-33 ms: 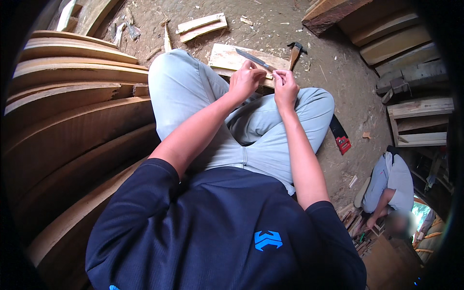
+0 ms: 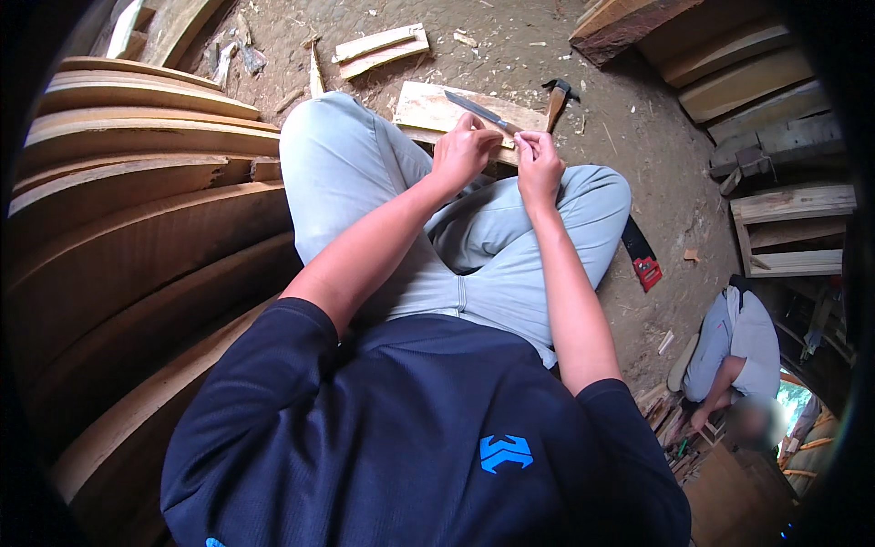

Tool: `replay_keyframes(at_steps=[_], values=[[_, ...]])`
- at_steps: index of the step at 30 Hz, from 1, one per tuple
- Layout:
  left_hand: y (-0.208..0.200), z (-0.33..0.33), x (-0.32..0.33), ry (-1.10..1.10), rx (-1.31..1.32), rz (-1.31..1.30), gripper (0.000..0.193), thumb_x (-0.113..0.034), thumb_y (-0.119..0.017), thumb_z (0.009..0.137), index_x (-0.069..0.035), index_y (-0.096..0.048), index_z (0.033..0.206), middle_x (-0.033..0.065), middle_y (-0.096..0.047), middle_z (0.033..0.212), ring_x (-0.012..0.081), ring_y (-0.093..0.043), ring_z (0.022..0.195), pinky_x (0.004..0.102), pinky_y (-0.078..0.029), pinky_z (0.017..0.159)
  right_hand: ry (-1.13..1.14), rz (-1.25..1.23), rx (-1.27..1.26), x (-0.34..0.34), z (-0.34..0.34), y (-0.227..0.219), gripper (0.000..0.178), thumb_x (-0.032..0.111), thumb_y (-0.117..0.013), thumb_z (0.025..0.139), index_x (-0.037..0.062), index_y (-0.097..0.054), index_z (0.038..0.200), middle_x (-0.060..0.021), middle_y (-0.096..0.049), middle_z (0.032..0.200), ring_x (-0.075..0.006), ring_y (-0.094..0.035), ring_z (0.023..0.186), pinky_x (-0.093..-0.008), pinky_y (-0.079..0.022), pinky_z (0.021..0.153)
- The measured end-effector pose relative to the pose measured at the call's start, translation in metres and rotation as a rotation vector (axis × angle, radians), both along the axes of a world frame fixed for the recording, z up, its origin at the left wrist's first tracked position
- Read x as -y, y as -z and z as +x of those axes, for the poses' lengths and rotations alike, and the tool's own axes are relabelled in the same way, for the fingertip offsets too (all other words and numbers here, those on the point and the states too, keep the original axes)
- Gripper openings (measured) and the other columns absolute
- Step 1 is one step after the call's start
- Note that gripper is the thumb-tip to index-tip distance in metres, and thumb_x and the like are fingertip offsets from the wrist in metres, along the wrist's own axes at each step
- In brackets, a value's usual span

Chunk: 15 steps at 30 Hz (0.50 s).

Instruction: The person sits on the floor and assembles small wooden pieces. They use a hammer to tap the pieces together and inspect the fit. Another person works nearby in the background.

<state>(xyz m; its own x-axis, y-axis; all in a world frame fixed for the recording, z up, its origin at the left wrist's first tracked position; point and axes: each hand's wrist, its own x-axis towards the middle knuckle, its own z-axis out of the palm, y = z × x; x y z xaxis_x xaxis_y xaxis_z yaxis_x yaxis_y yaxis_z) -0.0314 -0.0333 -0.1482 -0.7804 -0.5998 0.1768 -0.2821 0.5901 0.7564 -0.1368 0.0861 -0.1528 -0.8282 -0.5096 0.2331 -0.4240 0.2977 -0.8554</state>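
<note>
My left hand [image 2: 463, 155] is closed in a pinch above my crossed legs. Close beside it, my right hand [image 2: 540, 166] also has thumb and fingertips pressed together. Whatever sits between the fingertips is too small to make out. Just beyond both hands a knife [image 2: 472, 107] lies slantwise over a pale wooden board [image 2: 421, 102], its blade pointing to the far left and its handle end near my right fingertips. A claw hammer [image 2: 555, 102] rests at the board's right end.
Curved planks [image 2: 137, 173] are stacked along my left. Two short wood pieces [image 2: 381, 50] lie on the dirt floor ahead. A red-handled saw [image 2: 645, 264] is by my right knee. Wooden frames [image 2: 791, 205] stand at right, where another person [image 2: 740, 342] crouches.
</note>
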Motion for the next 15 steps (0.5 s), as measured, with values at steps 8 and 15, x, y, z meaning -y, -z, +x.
replay_keyframes(at_steps=[8, 15], values=[[-0.008, 0.001, -0.002, 0.014, 0.034, 0.001, 0.017, -0.020, -0.071, 0.083, -0.022, -0.078, 0.099, 0.0086, -0.062, 0.097, 0.0289, -0.067, 0.080, 0.0413, -0.054, 0.068, -0.016, 0.042, -0.065, 0.000, 0.002, -0.005, 0.006, 0.007, -0.068, 0.089, 0.0039, -0.064, 0.092, -0.0141, -0.071, 0.086, -0.0315, -0.071, 0.082, -0.0387, -0.055, 0.069], [0.003, 0.007, -0.003, 0.133, -0.042, -0.059, 0.012, -0.010, -0.067, 0.078, -0.015, -0.074, 0.086, 0.0081, -0.059, 0.101, 0.0281, -0.065, 0.086, 0.0398, -0.053, 0.071, -0.001, 0.044, -0.087, -0.001, 0.001, -0.004, 0.007, 0.006, -0.069, 0.088, 0.0039, -0.063, 0.090, -0.0152, -0.071, 0.087, -0.0336, -0.071, 0.083, -0.0406, -0.054, 0.068]])
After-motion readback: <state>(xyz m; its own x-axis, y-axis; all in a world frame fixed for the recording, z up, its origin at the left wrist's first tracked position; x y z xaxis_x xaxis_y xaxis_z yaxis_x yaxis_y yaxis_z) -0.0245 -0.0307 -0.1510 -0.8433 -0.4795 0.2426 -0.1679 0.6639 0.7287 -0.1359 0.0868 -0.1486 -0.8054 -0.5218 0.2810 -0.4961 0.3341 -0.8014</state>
